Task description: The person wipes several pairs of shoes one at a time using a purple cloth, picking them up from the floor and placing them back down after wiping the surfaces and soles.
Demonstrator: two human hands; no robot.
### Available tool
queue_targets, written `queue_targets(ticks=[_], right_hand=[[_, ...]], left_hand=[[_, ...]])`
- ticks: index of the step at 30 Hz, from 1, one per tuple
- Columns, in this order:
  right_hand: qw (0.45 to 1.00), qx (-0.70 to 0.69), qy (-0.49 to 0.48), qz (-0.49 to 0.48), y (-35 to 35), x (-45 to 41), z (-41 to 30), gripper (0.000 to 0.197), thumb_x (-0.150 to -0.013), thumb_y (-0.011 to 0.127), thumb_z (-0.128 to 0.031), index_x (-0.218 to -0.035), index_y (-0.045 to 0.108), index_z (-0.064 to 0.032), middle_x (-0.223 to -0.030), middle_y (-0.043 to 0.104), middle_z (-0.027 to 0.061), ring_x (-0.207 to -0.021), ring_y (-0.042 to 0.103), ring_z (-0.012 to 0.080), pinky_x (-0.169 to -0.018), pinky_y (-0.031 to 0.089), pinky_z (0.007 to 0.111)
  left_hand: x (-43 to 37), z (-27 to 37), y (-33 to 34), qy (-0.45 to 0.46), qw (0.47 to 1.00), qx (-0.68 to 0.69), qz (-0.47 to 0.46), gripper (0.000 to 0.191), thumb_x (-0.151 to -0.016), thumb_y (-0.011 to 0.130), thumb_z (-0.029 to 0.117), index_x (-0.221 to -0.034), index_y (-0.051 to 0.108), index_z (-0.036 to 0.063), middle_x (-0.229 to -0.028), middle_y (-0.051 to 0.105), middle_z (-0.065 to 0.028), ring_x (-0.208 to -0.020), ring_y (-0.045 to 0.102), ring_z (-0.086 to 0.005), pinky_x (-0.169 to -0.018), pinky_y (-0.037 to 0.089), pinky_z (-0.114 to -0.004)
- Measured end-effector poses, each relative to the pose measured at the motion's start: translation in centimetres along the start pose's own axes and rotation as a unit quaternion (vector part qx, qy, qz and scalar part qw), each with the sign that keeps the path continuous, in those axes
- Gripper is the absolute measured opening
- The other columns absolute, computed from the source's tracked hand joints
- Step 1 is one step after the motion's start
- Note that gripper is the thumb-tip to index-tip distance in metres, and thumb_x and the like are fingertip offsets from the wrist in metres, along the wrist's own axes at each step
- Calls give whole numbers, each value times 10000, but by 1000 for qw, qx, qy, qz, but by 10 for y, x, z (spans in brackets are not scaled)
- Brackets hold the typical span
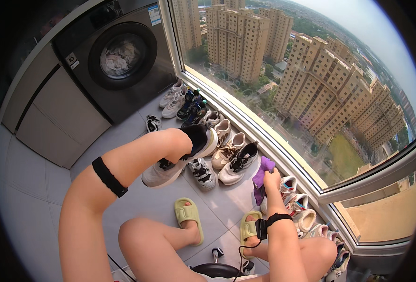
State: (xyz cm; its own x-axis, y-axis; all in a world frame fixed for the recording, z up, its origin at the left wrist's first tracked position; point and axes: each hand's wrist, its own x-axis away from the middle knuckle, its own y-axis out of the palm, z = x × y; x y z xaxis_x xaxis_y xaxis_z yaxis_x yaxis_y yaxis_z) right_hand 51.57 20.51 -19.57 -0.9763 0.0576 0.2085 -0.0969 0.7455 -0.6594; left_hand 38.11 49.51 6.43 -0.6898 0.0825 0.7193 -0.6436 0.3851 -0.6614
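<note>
My left hand (pixel 180 141) grips a white sneaker (pixel 161 175) with a dark lining and holds it above the tiled floor. The sneaker's toe points to the lower left, and my fingers are partly hidden. In my right hand (pixel 272 179) is a purple cloth (pixel 262 175), its lower end hanging beside the row of shoes. A dark part shows along the cloth; I cannot tell what it is. Just past the held sneaker, a grey-and-black sneaker (pixel 202 172) and a white sneaker with black laces (pixel 239 165) rest on the floor.
More shoes (pixel 175 100) line the window sill (pixel 236 121), continuing as white sneakers (pixel 296 202) at the right. A front-loading washing machine (pixel 121 53) with laundry inside stands beside a grey cabinet (pixel 63 112). Green slippers (pixel 188 215) are on my feet. A window sash (pixel 370 176) stands ajar. A black stool (pixel 216 269) is beneath me.
</note>
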Motion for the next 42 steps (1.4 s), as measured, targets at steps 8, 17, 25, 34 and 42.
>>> queue_targets(ticks=[8, 17, 25, 34, 42], right_hand=[[953, 261, -111, -106, 46, -101, 80, 380, -793, 599, -211, -1170, 601, -163, -1290, 509, 122, -1135, 526, 281, -930, 446, 398], [908, 370, -4, -196, 85, 18, 70, 307, -877, 442, -171, -1157, 551, -107, -1124, 542, 211, -1025, 578, 362, -869, 473, 421], [933, 207, 112, -274, 131, 106, 62, 416, -818, 452, -230, -1187, 523, -51, -1104, 609, 222, -1052, 575, 366, -904, 442, 441], [873, -228, 148, -406, 152, 133, 84, 504, -800, 686, -242, -1236, 501, -68, -1035, 625, 112, -878, 597, 176, -731, 501, 301], [954, 40, -2, -297, 131, 122, 140, 221, -762, 577, -148, -949, 691, -119, -979, 661, 150, -910, 625, 283, -795, 487, 377]], left_hand=[[-85, 13, 20, 94, 994, 54, -13, 222, -677, 652, 112, -893, 700, 93, -859, 674, -107, -817, 648, -294, -696, 525, -380], [-86, 2, 57, 64, 995, 76, -22, 233, -662, 661, 183, -875, 680, 90, -807, 657, -99, -806, 642, -283, -683, 517, -395], [-61, 7, 40, 65, 995, 81, 8, 243, -666, 662, 197, -881, 676, 85, -814, 656, -109, -822, 640, -288, -699, 515, -396], [-105, 41, 8, 78, 990, 105, 49, 259, -681, 684, 231, -874, 659, 60, -831, 649, -123, -821, 632, -307, -709, 516, -399], [-212, 117, -27, 155, 980, 100, 75, 263, -687, 686, 225, -882, 676, 48, -860, 661, -135, -849, 639, -303, -736, 520, -394]])
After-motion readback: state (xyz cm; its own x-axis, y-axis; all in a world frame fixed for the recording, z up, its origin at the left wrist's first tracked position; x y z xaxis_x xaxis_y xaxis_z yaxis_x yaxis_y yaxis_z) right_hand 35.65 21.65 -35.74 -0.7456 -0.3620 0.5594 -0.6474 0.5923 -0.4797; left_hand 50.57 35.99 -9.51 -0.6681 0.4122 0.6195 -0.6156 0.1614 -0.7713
